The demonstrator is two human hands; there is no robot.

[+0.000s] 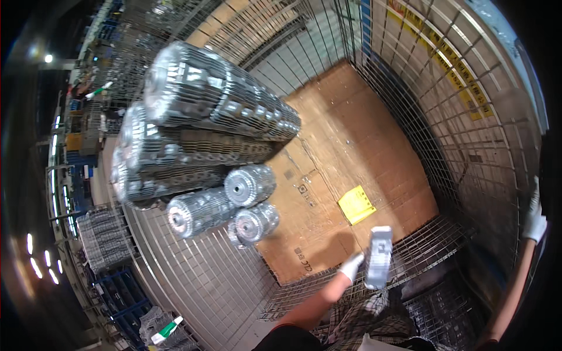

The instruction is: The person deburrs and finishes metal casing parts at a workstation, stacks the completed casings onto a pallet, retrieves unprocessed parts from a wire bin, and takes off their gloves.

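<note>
My left hand [352,267], in a white glove, is at the left side of a grey metal part [379,257], a long ribbed block held upright over the near wire edge of the cage. Its fingers are partly hidden behind the part and seem closed on it. My right hand [534,223], gloved too, is out at the far right beside the cage's side panel, fingers stretched upward, with nothing visible in it. Tall columns of stacked finned round metal parts [193,88] stand in the cage's left half. Shorter stacks [250,185] stand in front of them.
Brown cardboard [363,140] lines the cage floor, with a yellow sheet [357,205] lying on it. Wire mesh walls [445,76] surround it. More stacked metal parts [104,238] and a green-and-white tube-shaped object [167,330] are outside on the left.
</note>
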